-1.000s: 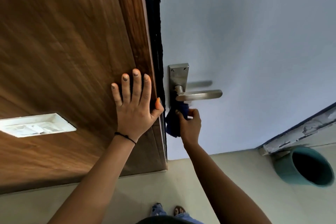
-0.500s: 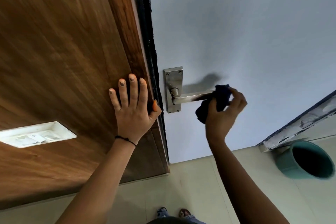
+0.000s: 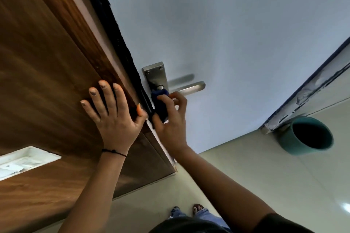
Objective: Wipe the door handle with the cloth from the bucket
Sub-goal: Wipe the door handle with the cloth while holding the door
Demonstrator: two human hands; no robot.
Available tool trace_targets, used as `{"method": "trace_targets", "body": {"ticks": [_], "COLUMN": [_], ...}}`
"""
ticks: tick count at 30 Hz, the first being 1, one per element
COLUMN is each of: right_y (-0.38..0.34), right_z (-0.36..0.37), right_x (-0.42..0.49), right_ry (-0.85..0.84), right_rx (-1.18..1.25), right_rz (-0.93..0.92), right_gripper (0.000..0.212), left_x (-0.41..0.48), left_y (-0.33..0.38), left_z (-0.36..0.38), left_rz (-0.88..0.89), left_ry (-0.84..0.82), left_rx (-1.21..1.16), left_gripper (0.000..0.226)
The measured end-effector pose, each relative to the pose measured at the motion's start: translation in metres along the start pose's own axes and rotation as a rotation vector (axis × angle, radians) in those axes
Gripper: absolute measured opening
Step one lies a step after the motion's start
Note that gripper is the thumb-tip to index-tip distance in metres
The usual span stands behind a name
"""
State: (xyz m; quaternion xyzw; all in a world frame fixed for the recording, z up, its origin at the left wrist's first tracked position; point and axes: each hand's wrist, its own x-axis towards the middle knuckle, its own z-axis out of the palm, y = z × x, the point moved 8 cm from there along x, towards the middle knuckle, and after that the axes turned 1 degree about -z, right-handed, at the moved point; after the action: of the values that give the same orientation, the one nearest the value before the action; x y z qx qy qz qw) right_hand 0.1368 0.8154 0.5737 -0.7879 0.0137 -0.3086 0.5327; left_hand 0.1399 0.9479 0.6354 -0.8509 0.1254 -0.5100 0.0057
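Pale grey door panel (image 3: pixel 236 30) fills my view, with a wood-grain door face (image 3: pixel 47 73) beside it at the left and a cream tiled floor (image 3: pixel 236 179) below. On the grey panel I see the door handle (image 3: pixel 191 88), a brushed-metal lever on a tall backplate (image 3: pixel 154 76), the lever pointing right. My right hand (image 3: pixel 170 119) is curled around a dark blue cloth (image 3: pixel 161 103), thumb and fingers closed on it, and presses it against the lower part of the backplate, just below where the lever joins. The lever's outer end stands bare past the fingers. My left hand (image 3: pixel 111 115) lies flat and spread on the wood face, holding nothing, its thumb at the door's edge next to the cloth; a thin black band (image 3: pixel 113 151) circles that wrist. A teal bucket (image 3: pixel 305 136) stands on the floor at the right, well apart from the handle, beside a worn frame edge (image 3: pixel 306 89).
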Motion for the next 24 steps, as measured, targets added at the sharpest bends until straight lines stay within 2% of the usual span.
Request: {"method": "trace_targets", "body": {"ticks": [4, 8, 10, 12, 15, 18, 20, 24], "right_y": [0.042, 0.050, 0.041, 0.025, -0.007, -0.031, -0.032, 0.000], "right_z": [-0.067, -0.078, -0.064, -0.043, -0.013, -0.005, -0.013, -0.066], "right_x": [0.028, 0.033, 0.024, 0.015, 0.006, 0.015, 0.028, 0.058], "right_ry": [0.338, 0.430, 0.399, 0.272, 0.055, -0.004, -0.019, 0.106], "right_rx": [0.147, 0.191, 0.171, 0.080, -0.223, -0.549, -0.664, -0.722], "right_rz": [0.210, 0.256, 0.234, 0.125, -0.118, -0.286, -0.284, -0.091], "right_gripper": [0.046, 0.042, 0.045, 0.047, 0.042, 0.039, 0.039, 0.028], "left_x": [0.003, 0.001, 0.002, 0.002, 0.001, 0.001, 0.001, 0.001], "left_y": [0.001, 0.003, 0.003, 0.003, 0.002, 0.002, 0.003, 0.003], "left_z": [0.001, 0.002, 0.002, 0.002, 0.002, 0.002, 0.002, 0.001], "left_rz": [0.011, 0.022, 0.014, 0.010, 0.000, 0.009, 0.015, 0.011], "left_ry": [0.015, 0.030, 0.034, 0.038, 0.041, 0.038, 0.042, 0.057], "left_rx": [0.010, 0.015, 0.018, 0.013, 0.015, 0.018, 0.021, 0.028], "left_gripper": [0.085, 0.085, 0.086, 0.085, 0.084, 0.083, 0.084, 0.084]}}
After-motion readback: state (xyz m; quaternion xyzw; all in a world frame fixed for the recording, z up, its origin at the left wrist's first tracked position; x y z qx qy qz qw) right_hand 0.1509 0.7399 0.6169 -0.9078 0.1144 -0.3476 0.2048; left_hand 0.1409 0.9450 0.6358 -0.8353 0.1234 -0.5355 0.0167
